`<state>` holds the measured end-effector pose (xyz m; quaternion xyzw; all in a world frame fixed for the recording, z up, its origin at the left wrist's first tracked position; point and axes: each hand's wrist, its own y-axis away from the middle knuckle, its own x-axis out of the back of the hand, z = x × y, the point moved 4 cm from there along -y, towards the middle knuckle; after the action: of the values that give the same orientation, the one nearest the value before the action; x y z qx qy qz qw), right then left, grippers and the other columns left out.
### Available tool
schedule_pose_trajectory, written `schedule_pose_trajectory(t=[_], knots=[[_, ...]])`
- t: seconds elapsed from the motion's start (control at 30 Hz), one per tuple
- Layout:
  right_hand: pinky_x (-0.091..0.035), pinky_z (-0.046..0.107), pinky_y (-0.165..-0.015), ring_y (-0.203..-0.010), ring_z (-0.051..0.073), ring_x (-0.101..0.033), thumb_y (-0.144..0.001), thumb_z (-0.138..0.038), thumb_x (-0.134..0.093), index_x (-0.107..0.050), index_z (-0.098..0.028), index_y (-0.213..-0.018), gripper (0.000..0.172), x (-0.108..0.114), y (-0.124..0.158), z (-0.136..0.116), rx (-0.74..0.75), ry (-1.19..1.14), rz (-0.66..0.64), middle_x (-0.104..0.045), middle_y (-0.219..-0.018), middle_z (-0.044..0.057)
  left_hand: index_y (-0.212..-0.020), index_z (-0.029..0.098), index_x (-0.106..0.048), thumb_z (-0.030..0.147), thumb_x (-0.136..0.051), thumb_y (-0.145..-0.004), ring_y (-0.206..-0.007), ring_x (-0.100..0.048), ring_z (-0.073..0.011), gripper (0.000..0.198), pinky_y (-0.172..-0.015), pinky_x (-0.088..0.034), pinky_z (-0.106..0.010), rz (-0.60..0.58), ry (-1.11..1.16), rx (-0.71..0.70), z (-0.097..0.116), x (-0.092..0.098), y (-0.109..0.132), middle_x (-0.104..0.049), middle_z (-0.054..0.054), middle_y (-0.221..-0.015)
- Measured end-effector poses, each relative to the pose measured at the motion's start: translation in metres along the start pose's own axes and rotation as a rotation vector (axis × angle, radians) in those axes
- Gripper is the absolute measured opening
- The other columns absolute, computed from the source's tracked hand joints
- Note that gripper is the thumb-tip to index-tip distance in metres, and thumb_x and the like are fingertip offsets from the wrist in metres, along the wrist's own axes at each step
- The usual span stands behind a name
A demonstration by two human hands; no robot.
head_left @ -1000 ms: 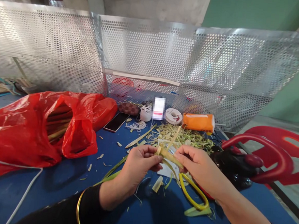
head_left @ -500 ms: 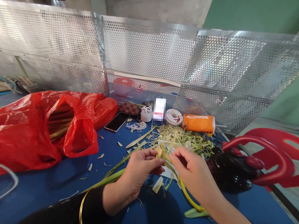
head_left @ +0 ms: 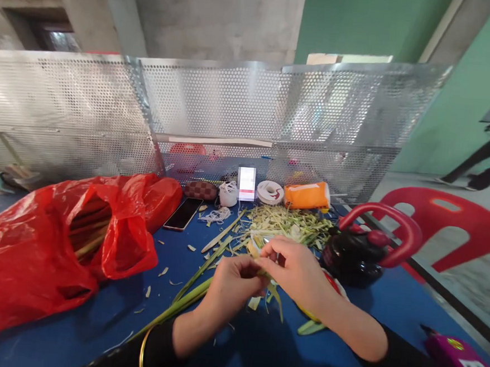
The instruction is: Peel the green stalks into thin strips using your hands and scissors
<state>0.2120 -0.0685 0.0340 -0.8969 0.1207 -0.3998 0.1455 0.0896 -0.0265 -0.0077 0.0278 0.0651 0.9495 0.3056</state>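
My left hand [head_left: 233,283] and my right hand [head_left: 295,273] meet over the blue table [head_left: 93,318]. Both pinch the same folded yellow-green leaf strip [head_left: 260,263], with fingers closed on it. A long green leaf [head_left: 186,297] trails from my left hand down toward my wrist, which wears a gold bangle [head_left: 144,351]. Just behind my hands lies a pile of leaf trimmings [head_left: 288,223]. Under my right wrist a yellow-handled tool [head_left: 309,312] shows only in part.
A red plastic bag [head_left: 56,237] holding stalks lies at the left. A phone [head_left: 183,213], a small patterned pouch [head_left: 201,190], thread spools [head_left: 228,193], tape [head_left: 270,192] and an orange pack [head_left: 306,195] line the perforated metal screen [head_left: 216,114]. A black kettle with red handle [head_left: 357,253] stands right. A person walks far right.
The view has lifted and swung right, showing more wall and a walking person. My hands have drawn closer together on the leaf strip, which is now folded shorter between the fingers.
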Motion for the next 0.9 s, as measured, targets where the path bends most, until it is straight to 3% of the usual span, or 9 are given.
schedule_pose_trajectory(t=[0.17,0.33,0.47,0.57,0.77,0.9], knots=[[-0.032,0.023,-0.050,-0.053,0.011,-0.042,-0.080,-0.026,-0.056,-0.049,-0.019,-0.058,0.024,0.003,-0.003,-0.001,-0.049,-0.157,-0.011,-0.045,-0.054,-0.005,-0.054,0.016,-0.061,0.020,-0.064,-0.062,-0.052,-0.057,-0.0124,0.010,-0.054,-0.043,-0.022,-0.142,-0.105,-0.038,0.004,-0.006,0.010,-0.054,0.003,-0.051],[-0.032,0.022,-0.047,-0.045,0.010,-0.042,-0.085,-0.034,-0.053,-0.047,-0.021,-0.064,0.025,0.009,0.001,-0.009,-0.049,-0.205,0.126,-0.043,-0.049,-0.007,-0.051,0.016,-0.060,0.024,-0.064,-0.062,-0.051,-0.057,-0.0132,0.014,-0.054,-0.044,-0.022,-0.285,-0.155,-0.037,0.003,-0.017,0.025,-0.054,0.003,-0.049],[-0.038,0.021,-0.044,-0.039,0.011,-0.051,-0.088,-0.040,-0.048,-0.046,-0.022,-0.069,0.026,0.009,0.008,-0.013,-0.085,-0.407,0.088,-0.048,-0.046,-0.007,-0.052,0.016,-0.060,0.026,-0.065,-0.063,-0.052,-0.058,-0.0132,0.016,-0.056,-0.045,-0.022,-0.296,-0.157,-0.027,0.003,-0.018,0.033,-0.055,0.002,-0.049],[-0.044,0.022,-0.048,-0.046,0.014,-0.060,-0.088,-0.042,-0.049,-0.044,-0.022,-0.069,0.028,0.011,0.014,-0.015,-0.091,-0.503,0.094,-0.053,-0.050,-0.005,-0.057,0.014,-0.063,0.028,-0.066,-0.063,-0.051,-0.057,-0.0122,0.016,-0.056,-0.046,-0.022,-0.295,-0.138,-0.033,0.001,-0.014,0.036,-0.058,0.001,-0.051],[-0.051,0.027,-0.064,-0.066,0.016,-0.067,-0.090,-0.038,-0.048,-0.045,-0.021,-0.074,0.024,0.004,0.027,-0.022,0.002,-0.494,0.124,-0.059,-0.063,-0.002,-0.063,0.013,-0.068,0.035,-0.073,-0.059,-0.053,-0.059,-0.0125,0.023,-0.059,-0.049,-0.024,-0.275,-0.052,0.001,-0.002,-0.008,0.044,-0.062,-0.001,-0.056],[-0.050,0.026,-0.066,-0.075,0.018,-0.068,-0.092,-0.036,-0.046,-0.041,-0.022,-0.074,0.023,-0.005,0.037,-0.023,0.024,-0.440,0.131,-0.054,-0.069,-0.002,-0.068,0.012,-0.069,0.035,-0.077,-0.056,-0.054,-0.060,-0.0125,0.028,-0.063,-0.051,-0.025,-0.235,0.053,0.074,-0.003,-0.006,0.050,-0.064,-0.003,-0.058]])
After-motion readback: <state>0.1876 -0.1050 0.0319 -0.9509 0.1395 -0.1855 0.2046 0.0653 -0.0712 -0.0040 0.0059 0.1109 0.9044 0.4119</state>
